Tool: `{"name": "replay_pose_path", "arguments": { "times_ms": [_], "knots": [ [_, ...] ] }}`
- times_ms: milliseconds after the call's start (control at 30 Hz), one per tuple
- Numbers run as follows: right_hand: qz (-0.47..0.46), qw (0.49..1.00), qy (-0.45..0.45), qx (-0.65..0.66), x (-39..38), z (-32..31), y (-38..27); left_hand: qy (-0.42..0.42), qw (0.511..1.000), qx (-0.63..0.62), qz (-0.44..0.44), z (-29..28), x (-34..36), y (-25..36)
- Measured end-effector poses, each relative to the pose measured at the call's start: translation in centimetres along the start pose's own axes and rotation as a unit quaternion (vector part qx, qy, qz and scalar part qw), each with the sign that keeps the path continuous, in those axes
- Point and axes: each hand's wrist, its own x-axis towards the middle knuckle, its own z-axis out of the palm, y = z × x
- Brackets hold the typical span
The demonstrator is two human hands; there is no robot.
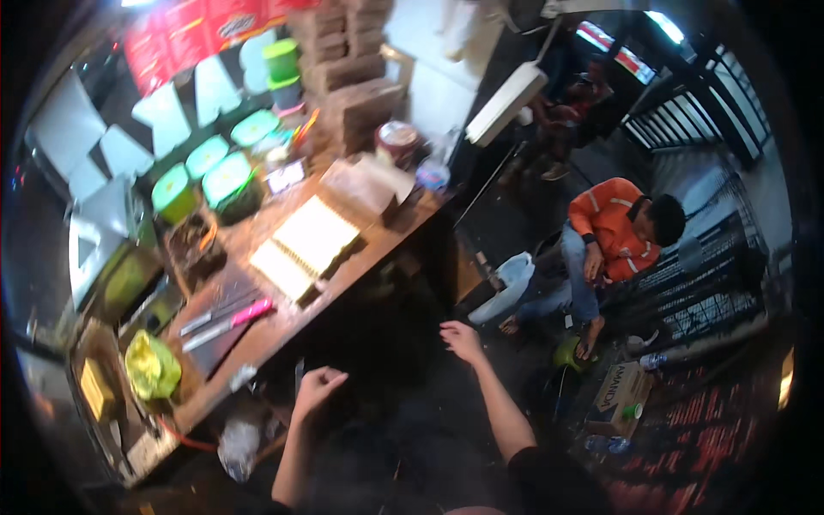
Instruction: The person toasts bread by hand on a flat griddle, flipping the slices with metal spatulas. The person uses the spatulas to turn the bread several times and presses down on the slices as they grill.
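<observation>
My left hand (pixel 318 390) is held in the air beside the wooden table's front edge, its fingers loosely bent and nothing visible in them. Further right, my right hand (pixel 463 342) hovers over the dark floor with fingers apart, holding nothing. On the table (pixel 339 287), a knife with a pink handle (pixel 251 312) lies on a dark board (pixel 215 350), alongside another long blade (pixel 215 313). Beyond them rest two pale, overexposed rectangular slabs (pixel 315 233). A yellow-green plastic bag (pixel 154 367) stands at the table's near left end.
Green-lidded containers (pixel 207 157) and stacked brown boxes (pixel 356 107) line the table's far side. A clear bag (pixel 239 448) hangs below its near edge. At right sits a person in an orange jacket (pixel 611 225), near a cardboard box (pixel 620 395) and a white bag (pixel 515 273).
</observation>
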Motion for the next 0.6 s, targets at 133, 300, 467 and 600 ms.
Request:
{"name": "replay_pose_path", "arguments": {
  "times_ms": [133,300,467,600],
  "knots": [
    [-0.124,0.987,-0.104,-0.001,6.8,2.4,-11.0,0.131,0.989,-0.049,-0.053,-2.3,-1.9,0.0],
    [-0.252,0.954,-0.163,-0.012,11.7,2.8,-18.0,0.241,0.964,-0.069,-0.084,-2.6,-3.6,-0.4],
    [-0.318,0.921,-0.226,-0.019,16.5,3.2,-22.0,0.368,0.913,-0.138,-0.112,1.1,-3.1,0.1],
    [-0.427,0.873,-0.226,-0.069,19.7,5.0,-25.4,0.395,0.904,-0.125,-0.108,4.7,-3.0,2.2]
  ]
}}
